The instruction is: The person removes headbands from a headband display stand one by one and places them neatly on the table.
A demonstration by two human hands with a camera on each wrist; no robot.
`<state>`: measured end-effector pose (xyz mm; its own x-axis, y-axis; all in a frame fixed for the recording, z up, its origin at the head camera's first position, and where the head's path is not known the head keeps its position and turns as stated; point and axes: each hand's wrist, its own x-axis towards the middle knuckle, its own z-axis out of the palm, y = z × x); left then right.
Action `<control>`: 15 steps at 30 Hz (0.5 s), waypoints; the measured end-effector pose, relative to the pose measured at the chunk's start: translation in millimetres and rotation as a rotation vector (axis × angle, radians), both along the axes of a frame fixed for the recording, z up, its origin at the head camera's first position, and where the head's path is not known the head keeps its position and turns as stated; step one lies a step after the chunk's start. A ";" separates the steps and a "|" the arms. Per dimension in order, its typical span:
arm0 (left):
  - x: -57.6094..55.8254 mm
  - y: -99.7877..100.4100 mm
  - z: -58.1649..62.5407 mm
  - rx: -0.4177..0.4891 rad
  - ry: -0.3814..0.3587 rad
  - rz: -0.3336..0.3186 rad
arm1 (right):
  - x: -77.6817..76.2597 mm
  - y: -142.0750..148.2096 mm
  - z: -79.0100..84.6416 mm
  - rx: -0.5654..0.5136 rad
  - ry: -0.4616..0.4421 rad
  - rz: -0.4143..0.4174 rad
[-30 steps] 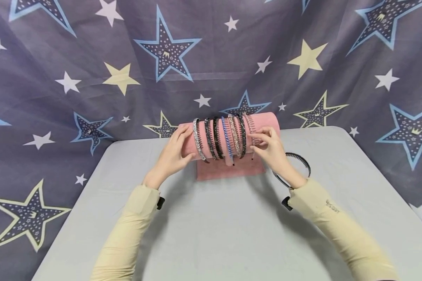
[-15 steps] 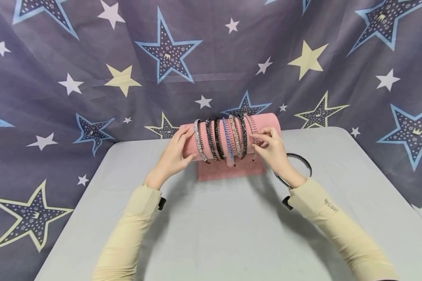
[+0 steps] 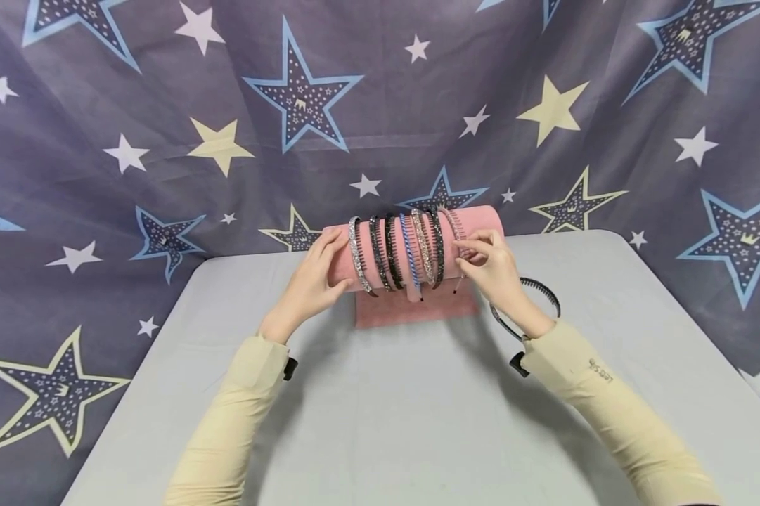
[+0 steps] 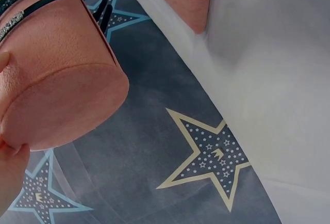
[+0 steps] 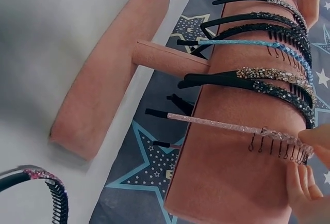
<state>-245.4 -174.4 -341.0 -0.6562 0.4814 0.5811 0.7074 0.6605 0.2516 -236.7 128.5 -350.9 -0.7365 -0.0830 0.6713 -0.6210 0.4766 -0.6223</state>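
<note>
A pink padded roll (image 3: 443,270) on a stand carries several toothed headbands side by side. My left hand (image 3: 306,281) holds its left end, fingers over the top and thumb lower on the front; the left wrist view shows the round end face (image 4: 67,105) by the fingertips. Near the right end, my right hand (image 3: 492,270) pinches a pink beaded headband (image 5: 221,123) between thumb and fingers. This headband arches over the roll, and its dark-tipped end sticks out below. Left of it sit a black glittery headband (image 3: 439,249), a gold one (image 3: 423,249) and a blue one (image 3: 409,249).
Another black headband (image 3: 547,292) with pink stones lies on the grey-covered table (image 3: 380,407), partly behind my right wrist. The stand's pink base (image 3: 386,313) rests near the back edge. A star-patterned curtain (image 3: 380,91) hangs behind the table.
My right hand and the front part of the pink headband have shifted slightly to the right along the roll. The left hand keeps its hold on the roll's left end.
</note>
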 end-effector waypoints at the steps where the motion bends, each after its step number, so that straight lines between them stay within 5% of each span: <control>1: -0.2 -0.1 -0.2 0.003 0.002 -0.002 | -0.1 0.2 0.6 0.000 0.004 -0.001; 15: -0.3 -0.9 -1.0 -0.007 0.005 0.003 | 0.8 2.8 4.3 -0.011 -0.009 -0.008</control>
